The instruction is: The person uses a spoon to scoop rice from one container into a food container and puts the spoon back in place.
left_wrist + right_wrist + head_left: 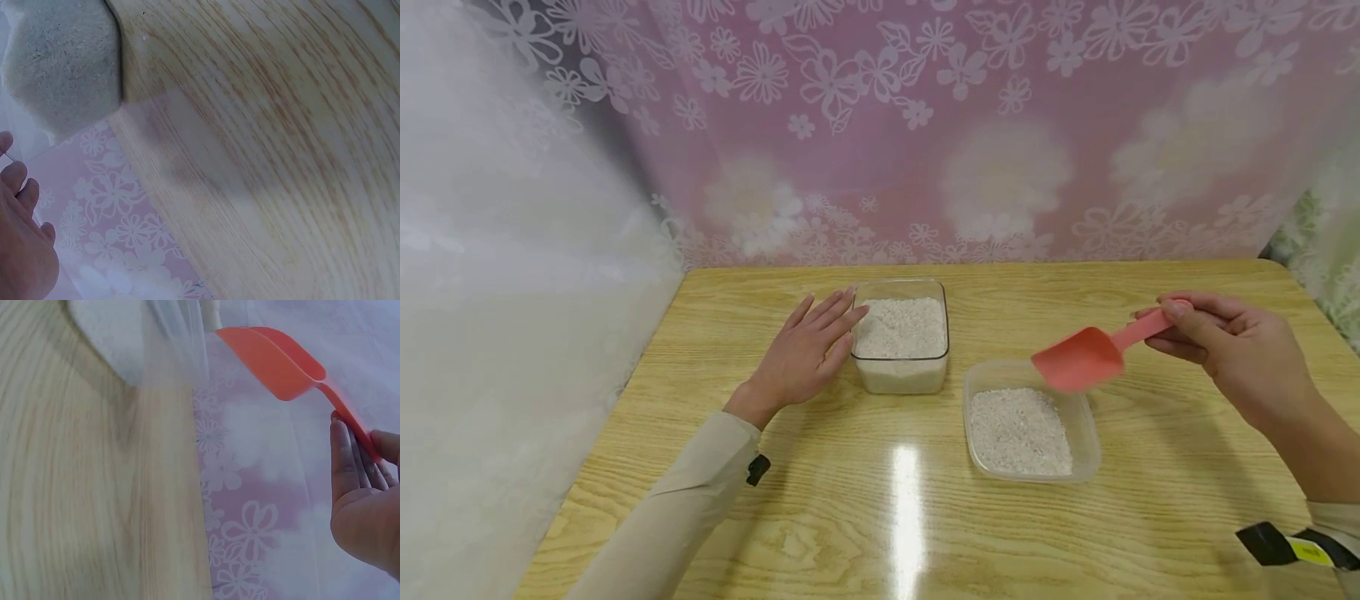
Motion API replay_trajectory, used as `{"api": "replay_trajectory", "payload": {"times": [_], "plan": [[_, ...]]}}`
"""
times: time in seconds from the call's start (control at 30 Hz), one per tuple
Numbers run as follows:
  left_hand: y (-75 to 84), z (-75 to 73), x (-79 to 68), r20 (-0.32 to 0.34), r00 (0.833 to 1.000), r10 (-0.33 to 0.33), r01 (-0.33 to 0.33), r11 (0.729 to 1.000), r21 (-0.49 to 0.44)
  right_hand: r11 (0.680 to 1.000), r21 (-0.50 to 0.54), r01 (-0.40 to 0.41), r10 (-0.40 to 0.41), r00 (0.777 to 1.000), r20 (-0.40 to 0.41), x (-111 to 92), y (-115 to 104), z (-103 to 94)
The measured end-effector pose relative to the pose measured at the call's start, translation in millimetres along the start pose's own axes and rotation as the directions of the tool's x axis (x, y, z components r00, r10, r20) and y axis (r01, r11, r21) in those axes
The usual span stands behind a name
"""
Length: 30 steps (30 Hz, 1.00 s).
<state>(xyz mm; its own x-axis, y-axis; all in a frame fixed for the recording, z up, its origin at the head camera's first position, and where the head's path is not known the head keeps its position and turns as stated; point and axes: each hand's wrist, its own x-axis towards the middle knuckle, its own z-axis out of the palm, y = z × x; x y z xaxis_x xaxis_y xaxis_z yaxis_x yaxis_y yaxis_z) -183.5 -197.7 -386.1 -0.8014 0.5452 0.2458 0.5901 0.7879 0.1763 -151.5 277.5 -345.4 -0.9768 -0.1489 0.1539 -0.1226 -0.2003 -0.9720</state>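
In the head view my right hand (1247, 350) pinches the handle of a red plastic scoop (1078, 358) between thumb and fingers. The scoop's bowl hangs over the back right rim of a translucent plastic container (1090, 450), and no rice shows in it. White rice (1018, 429) lies in that container. My left hand (808, 346), fingers straight, rests against the left side of a clear square container (902, 379) filled higher with rice. From the right wrist, the right hand (369, 500) grips the handle's end, scoop tilted. Part of the left hand (25, 231) shows in the left wrist view.
Both containers stand on a wood-grain table (820, 517), the clear one farther back and to the left. A pink flowered curtain (865, 150) hangs behind the table's far edge, and a whitish sheet (512, 333) hangs along the left side.
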Motion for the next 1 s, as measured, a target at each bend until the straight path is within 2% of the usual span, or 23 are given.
{"api": "replay_trajectory", "payload": {"times": [0.07, 0.13, 0.27, 0.4, 0.57, 0.7, 0.8, 0.9, 1.0], "plan": [[0.5, 0.0, 0.2, 0.001, 1.000, -0.001, 0.001, 1.000, -0.004, 0.994, 0.112, -0.022, 0.022, 1.000, -0.002, 2.7, -2.2, 2.1], [0.7, 0.1, 0.3, -0.002, 1.000, -0.001, 0.001, 1.000, -0.005, 0.971, 0.234, -0.045, 0.045, 0.999, 0.007, 6.6, -4.6, 4.8], [0.5, 0.7, 0.8, 0.000, 1.000, 0.001, -0.001, 1.000, -0.005, 0.892, 0.439, -0.104, 0.105, 0.994, 0.022, 16.7, -9.9, 13.4], [0.6, 0.6, 0.6, 0.000, 1.000, 0.003, -0.003, 1.000, 0.000, 0.847, 0.512, -0.143, 0.150, 0.988, 0.028, 29.2, -13.2, 27.5], [0.5, 0.6, 0.5, -0.002, 1.000, 0.003, -0.003, 1.000, 0.000, 0.822, 0.544, -0.165, 0.169, 0.985, 0.043, 44.5, -13.4, 45.5], [-0.3, 1.5, 1.1, -0.006, 1.000, 0.010, -0.010, 1.000, -0.003, 0.818, 0.546, -0.180, 0.182, 0.982, 0.051, 55.1, -10.5, 58.5], [-0.8, 1.8, 1.2, -0.008, 1.000, 0.012, -0.012, 1.000, -0.003, 0.830, 0.524, -0.192, 0.195, 0.979, 0.049, 62.9, -7.9, 69.9], [-1.0, 1.3, 0.9, -0.012, 1.000, 0.011, -0.011, 1.000, -0.002, 0.846, 0.497, -0.196, 0.200, 0.979, 0.046, 70.2, -5.5, 83.1], [-1.0, 0.4, -0.1, -0.013, 1.000, 0.007, -0.007, 1.000, -0.002, 0.875, 0.445, -0.190, 0.200, 0.980, 0.026, 76.8, -2.5, 98.1]]}}
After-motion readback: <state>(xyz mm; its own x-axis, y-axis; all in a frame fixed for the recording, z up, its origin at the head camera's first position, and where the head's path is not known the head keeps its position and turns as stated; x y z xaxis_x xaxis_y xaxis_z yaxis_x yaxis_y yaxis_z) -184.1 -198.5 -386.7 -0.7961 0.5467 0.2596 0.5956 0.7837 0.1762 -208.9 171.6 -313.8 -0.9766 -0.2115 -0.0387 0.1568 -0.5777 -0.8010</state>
